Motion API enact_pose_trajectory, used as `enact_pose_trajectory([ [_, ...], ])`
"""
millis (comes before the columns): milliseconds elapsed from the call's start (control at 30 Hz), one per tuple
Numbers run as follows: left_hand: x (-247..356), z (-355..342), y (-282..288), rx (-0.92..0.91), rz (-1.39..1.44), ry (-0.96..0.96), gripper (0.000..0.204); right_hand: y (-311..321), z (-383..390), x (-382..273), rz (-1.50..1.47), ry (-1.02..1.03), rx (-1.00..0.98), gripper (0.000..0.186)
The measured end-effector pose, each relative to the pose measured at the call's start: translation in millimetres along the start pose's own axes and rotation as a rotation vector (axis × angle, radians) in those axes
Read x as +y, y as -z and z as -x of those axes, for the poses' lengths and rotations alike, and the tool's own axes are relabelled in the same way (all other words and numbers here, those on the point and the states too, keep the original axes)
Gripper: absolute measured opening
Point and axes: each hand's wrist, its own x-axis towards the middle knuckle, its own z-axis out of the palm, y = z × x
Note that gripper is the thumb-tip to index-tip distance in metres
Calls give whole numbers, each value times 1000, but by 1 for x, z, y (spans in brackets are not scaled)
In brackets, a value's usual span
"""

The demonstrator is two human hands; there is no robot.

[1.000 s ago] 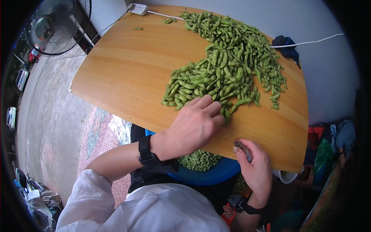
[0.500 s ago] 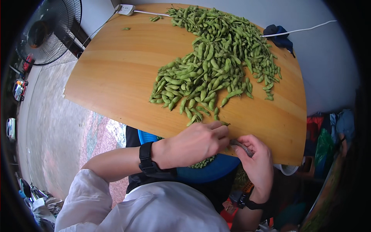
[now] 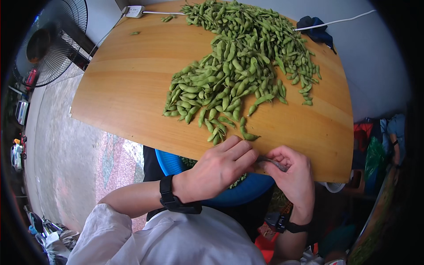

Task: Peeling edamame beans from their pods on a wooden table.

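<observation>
Just over the table's near edge, my right hand [image 3: 289, 174] pinches a slender grey-brown bean pod [image 3: 276, 164] between thumb and fingers. Close against it from the left, my left hand [image 3: 221, 165] is closed with its fingertips at the pod's other end; its back hides part of that grip. Below both hands, a blue basin [image 3: 249, 192] sits at my lap, with shelled green beans [image 3: 239, 180] partly showing inside. A large heap of green bean pods [image 3: 229, 66] spreads over the wooden table [image 3: 119, 79]. One loose green pod [image 3: 250, 136] lies just beyond my left fingers.
A black fan [image 3: 44, 44] stands at the far left. A white power strip [image 3: 134, 12] lies at the table's back corner, its cable running behind the pods. Dark blue cloth [image 3: 316, 31] rests at the back right. A green bag [image 3: 373, 152] is beside the wall at right.
The view has shifted slightly, so the table and heap sit a little higher and further left. Both hands remain together at the grey-brown pod, which has tilted slightly between them.
</observation>
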Motion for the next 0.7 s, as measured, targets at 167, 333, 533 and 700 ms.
enact_pose_trajectory([
  [167, -2, -1, -1, 8, -23, -43, 41, -2, -5, 6, -24, -7, -11, 19],
  [333, -7, 4, -6, 29, -1, -47, 24, -2, -9, -1, 8, -56, -53, 21],
  [533, -11, 10, -14, 46, 7, -49, 23, 1, -19, -11, 231, -101, -123, 23],
  [700, -12, 3, -3, -73, 3, -73, 26, 5, -23, -15, 273, -108, -141, 22],
])
